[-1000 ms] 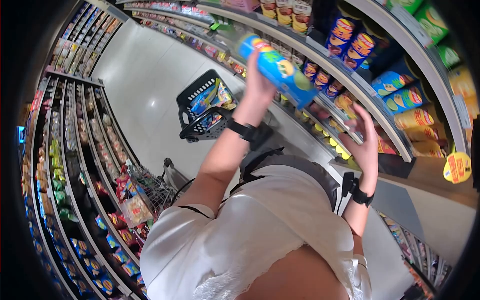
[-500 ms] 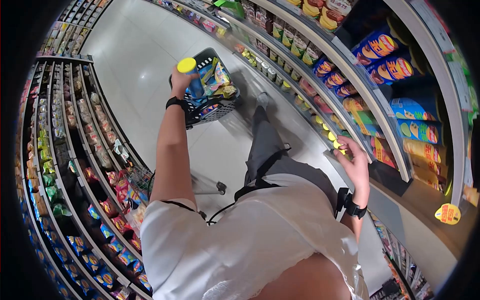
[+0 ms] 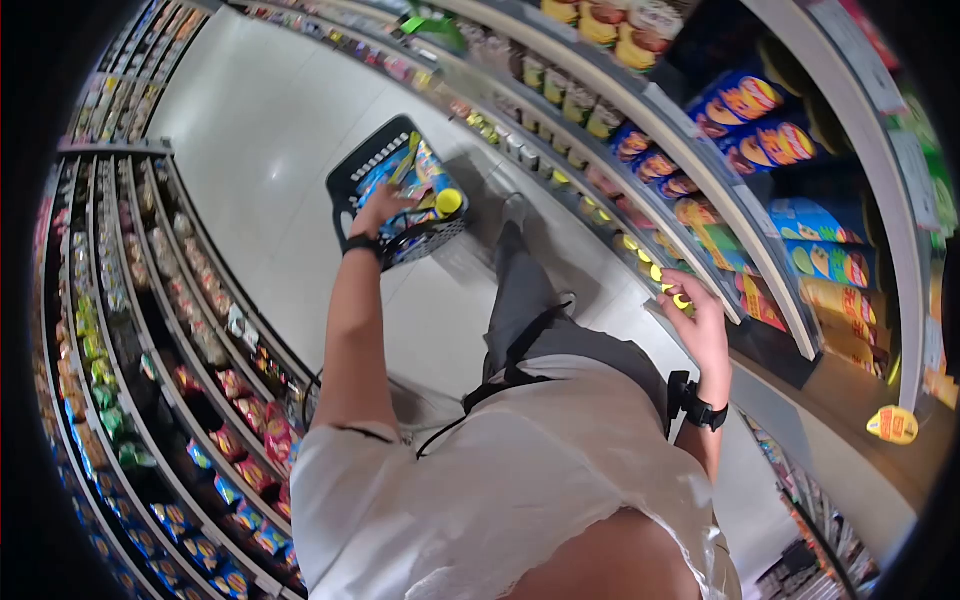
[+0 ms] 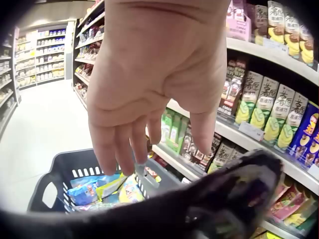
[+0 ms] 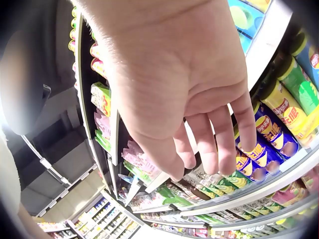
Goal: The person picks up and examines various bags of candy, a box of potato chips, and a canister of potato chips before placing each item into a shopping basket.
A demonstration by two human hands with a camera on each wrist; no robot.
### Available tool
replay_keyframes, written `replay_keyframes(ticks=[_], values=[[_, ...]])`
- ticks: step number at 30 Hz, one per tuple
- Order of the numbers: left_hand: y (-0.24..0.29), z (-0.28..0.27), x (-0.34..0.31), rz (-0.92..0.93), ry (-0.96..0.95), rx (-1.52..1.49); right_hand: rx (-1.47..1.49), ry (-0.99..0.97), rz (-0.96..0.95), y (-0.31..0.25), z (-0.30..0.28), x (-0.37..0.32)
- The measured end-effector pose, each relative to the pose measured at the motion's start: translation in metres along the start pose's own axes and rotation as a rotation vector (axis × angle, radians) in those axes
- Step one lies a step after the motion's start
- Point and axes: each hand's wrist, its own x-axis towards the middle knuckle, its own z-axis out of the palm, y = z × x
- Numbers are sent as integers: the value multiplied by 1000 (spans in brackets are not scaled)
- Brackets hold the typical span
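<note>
Head view, left hand (image 3: 385, 205) over basket (image 3: 349, 182), aisle (image 3: 285, 120) beyond

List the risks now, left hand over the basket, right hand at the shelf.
1. The yellow-lidded can sits at the rim of the black basket, atop loose packets; it may topple out.
2. The right hand hovers beside yellow-capped shelf goods; a swing might knock one down.
3. The basket appears to stand on the floor by the shoe: a trip hazard.

The yellow-lidded can (image 3: 448, 202) sits lid-up in the black basket (image 3: 347, 180) among snack packets (image 3: 402, 176).
</note>
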Motion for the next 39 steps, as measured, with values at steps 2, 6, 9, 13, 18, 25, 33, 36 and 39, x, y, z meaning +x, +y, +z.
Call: replay_keyframes(ticks=[2,6,9,13,18,25,33,36,39], values=[[-15,20,-10,104,28,-94,-17,31,3,10,-5,-6],[-18,51,-43,364,-42,-297,-40,77,-16,34,-22,-23],[-6,68,-89,153,262,301,-10,137,-48,51,-36,-38],[2,76,-99,102,362,540,30,323,-46,60,-67,-58],[27,94,-109,-3,517,606,-52,778,-120,67,-122,-86],[48,95,-129,-26,537,543,122,1052,-139,52,-178,-89],[60,94,-129,-167,500,490,-82,779,-418,-27,-177,-23],[54,99,-123,-151,497,504,-145,917,-363,-29,-184,5],[57,106,-124,-169,511,490,-252,916,-181,-35,-191,21]])
